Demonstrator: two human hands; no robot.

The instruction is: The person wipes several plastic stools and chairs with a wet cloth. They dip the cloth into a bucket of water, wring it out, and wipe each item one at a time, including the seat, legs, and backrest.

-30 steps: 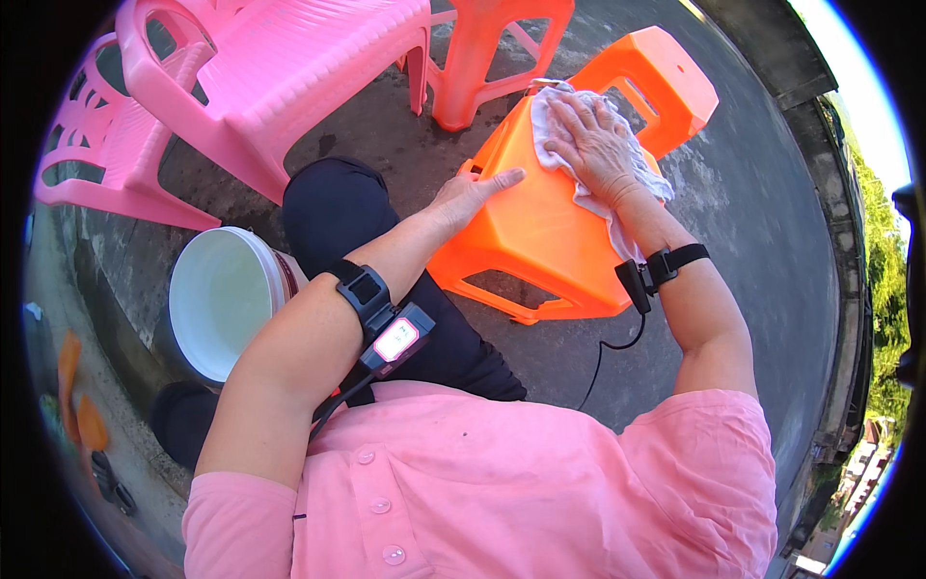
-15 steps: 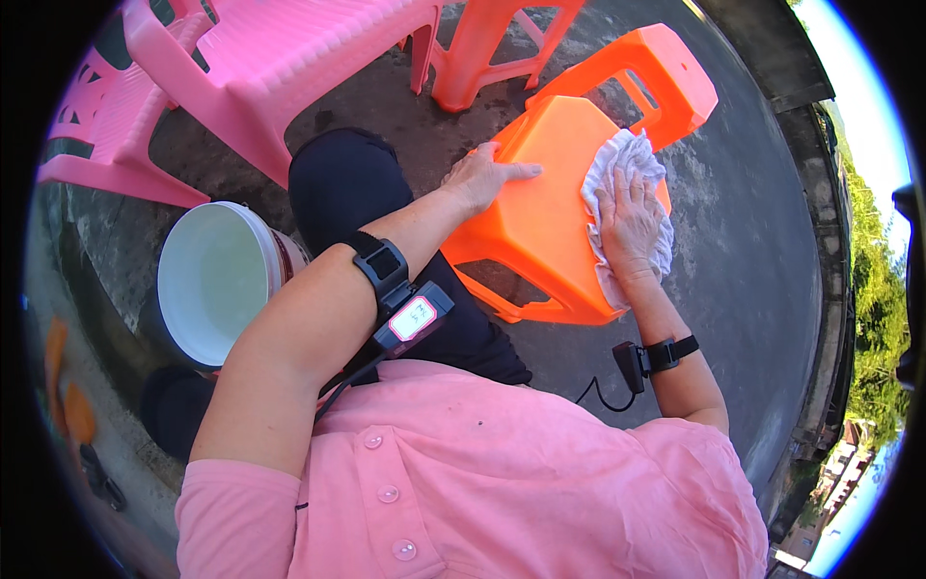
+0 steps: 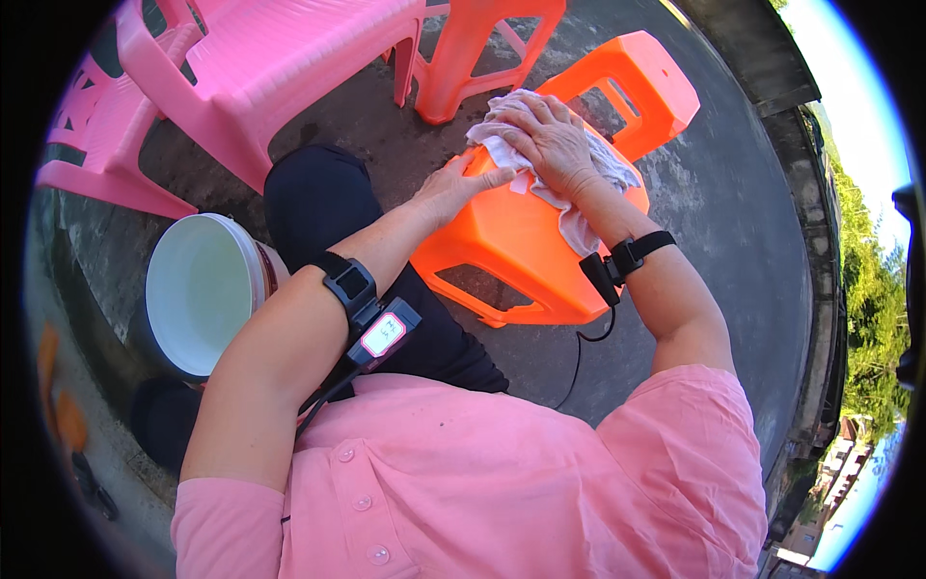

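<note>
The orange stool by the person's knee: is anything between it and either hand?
Yes, on one side: a pale cloth lies between the right hand and the top of the orange stool. Nothing visible separates the left hand from the stool; it rests on the edge.

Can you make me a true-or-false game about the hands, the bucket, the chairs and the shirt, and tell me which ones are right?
1. The right hand lies on a cloth. True.
2. The left hand is inside the bucket. False: it is on the orange stool under the cloth.
3. The bucket is on the person's left. True.
4. The shirt is green. False: it is pink.
5. The chairs at the upper left are pink. True.
</note>
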